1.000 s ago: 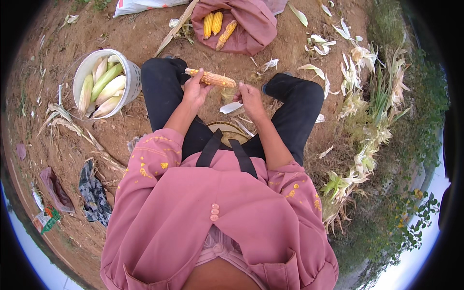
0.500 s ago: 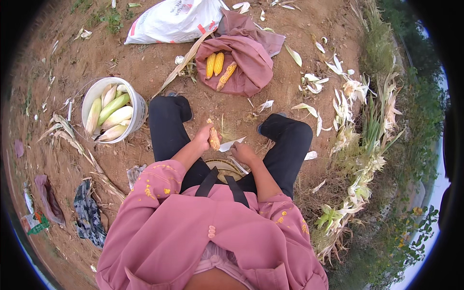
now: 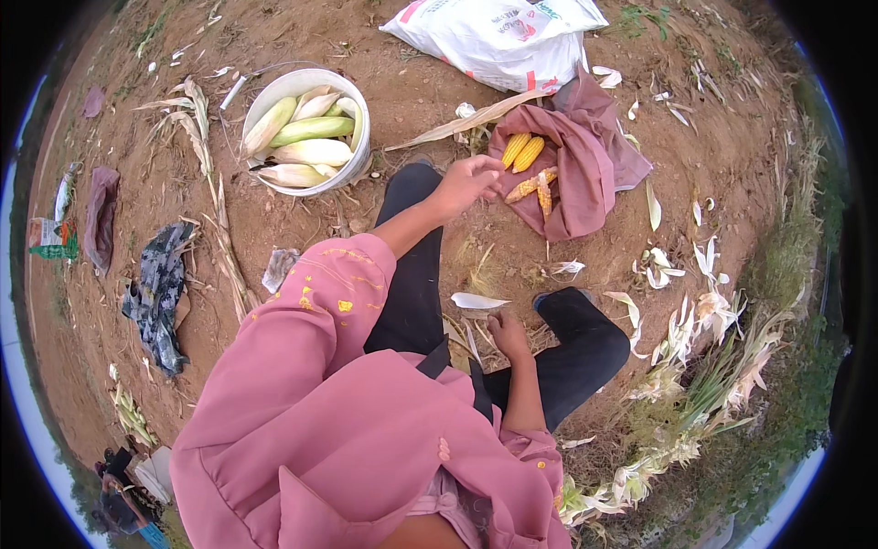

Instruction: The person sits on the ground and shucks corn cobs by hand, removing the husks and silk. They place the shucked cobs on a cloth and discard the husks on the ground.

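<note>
Left hand (image 3: pixel 468 184) is stretched out just short of the maroon cloth (image 3: pixel 585 178), fingers loose and spread, gripping nothing. Four husked yellow corn cobs (image 3: pixel 530 169) lie on that cloth. Right hand (image 3: pixel 508 334) rests low between the knees, nearer the body than the cloth; whether it grips anything, I cannot tell. White bucket (image 3: pixel 352 151) of unhusked ears sits left of the cloth.

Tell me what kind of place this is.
Most likely a farm field or yard at maize harvest, outdoors. Bare dirt ground strewn with husks, a white bucket of unhusked cobs, and husked yellow cobs on a maroon cloth near the left hand.
</note>
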Tool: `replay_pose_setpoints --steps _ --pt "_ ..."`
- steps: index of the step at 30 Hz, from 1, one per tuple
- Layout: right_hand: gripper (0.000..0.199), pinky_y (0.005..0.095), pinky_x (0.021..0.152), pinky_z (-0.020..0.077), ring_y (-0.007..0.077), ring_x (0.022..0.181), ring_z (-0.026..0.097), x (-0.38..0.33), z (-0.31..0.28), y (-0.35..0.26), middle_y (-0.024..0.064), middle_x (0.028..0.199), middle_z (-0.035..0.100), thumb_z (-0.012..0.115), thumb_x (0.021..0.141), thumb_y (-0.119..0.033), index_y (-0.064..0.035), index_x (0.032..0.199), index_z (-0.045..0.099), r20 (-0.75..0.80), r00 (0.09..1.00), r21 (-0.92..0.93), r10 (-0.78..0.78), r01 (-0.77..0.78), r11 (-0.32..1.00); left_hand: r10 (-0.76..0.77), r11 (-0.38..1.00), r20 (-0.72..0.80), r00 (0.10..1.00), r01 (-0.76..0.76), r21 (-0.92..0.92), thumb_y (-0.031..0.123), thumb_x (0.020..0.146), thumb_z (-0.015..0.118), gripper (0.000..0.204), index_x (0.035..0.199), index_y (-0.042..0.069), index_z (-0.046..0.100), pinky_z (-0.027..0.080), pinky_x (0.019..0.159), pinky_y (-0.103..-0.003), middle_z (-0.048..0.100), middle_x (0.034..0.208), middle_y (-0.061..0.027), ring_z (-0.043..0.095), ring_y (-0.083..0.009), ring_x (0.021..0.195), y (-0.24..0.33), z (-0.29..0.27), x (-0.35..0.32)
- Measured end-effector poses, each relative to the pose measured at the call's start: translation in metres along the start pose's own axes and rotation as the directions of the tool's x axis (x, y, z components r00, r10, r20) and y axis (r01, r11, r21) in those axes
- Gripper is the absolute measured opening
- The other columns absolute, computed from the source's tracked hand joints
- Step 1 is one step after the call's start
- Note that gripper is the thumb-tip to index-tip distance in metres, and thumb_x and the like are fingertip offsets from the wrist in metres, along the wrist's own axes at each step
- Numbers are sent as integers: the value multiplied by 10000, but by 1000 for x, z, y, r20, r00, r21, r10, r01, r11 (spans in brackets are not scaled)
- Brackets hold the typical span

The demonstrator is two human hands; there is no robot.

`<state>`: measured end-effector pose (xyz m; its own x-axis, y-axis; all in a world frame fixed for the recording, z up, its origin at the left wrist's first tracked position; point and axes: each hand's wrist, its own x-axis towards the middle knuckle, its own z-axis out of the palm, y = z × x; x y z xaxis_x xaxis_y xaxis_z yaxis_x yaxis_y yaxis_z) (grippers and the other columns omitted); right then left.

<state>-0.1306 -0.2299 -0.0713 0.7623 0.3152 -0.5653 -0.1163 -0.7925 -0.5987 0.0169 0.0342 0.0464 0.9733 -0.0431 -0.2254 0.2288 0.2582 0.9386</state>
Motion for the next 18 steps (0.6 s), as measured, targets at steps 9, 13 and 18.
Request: replay_pose_setpoints --steps 9,13,18 --pt "265 407 697 467 339 763 616 6 8 -1 186 775 631 512 825 -240 9 884 578 6 997 -186 -78 78 980 528 48 -270 805 289 956 127 739 567 329 1055 42 538 357 921 -437 522 1094 -134 461 -296 1095 0 -237 -56" --pt "246 427 696 469 358 765 611 4 14 9 189 769 632 525 812 -227 12 845 572 20 998 -180 -54 56 982 595 -302 -390 703 645 702 160 766 531 350 1095 57 472 301 914 -514 452 1164 -167 415 -310 1109 5 -322 -85" --pt "259 434 717 470 364 790 607 2 20 13 188 800 635 513 817 -240 -4 887 593 3 997 -277 -75 73 958 446 -335 -580 681 728 598 158 808 493 371 1158 48 436 378 825 -407 514 1053 -168 517 -288 972 20 -372 -101"
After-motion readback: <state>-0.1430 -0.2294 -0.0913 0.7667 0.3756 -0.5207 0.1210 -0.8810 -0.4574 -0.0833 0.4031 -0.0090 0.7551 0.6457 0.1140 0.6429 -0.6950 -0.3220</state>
